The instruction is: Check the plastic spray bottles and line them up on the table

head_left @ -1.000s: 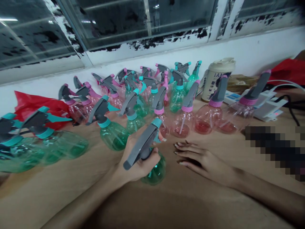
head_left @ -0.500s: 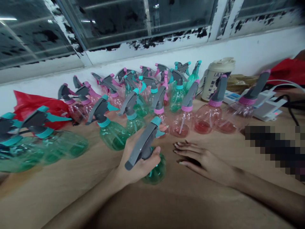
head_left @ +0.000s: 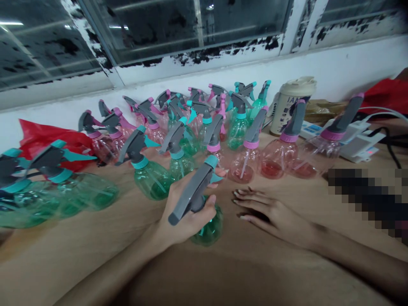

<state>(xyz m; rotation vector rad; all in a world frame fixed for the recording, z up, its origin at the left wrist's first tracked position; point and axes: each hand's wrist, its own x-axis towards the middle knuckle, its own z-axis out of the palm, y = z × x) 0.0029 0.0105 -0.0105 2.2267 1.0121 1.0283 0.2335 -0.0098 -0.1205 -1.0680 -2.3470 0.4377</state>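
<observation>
My left hand [head_left: 188,208] is closed around the neck of a green spray bottle [head_left: 212,229], whose grey and teal trigger head rises above my fingers. Part of its body is hidden by the hand. To the right, my right hand [head_left: 270,210] rests on the wooden table with its fingers stretched out, holding nothing. Just beyond my left hand stand a green spray bottle [head_left: 153,180] with a teal collar and another green one [head_left: 181,165]. Pink spray bottles [head_left: 242,168] with grey heads stand past my right hand.
Several more pink and green spray bottles crowd toward the wall, and green ones [head_left: 98,193] stand at left. A red plastic bag [head_left: 54,138] lies behind those. At right are a lidded paper cup [head_left: 288,104], a white power strip [head_left: 361,146] with cables and a blurred-out dark patch.
The view has shifted very slightly. Both hands and the held spray bottle stay in nearly the same place, with the grip unchanged.
</observation>
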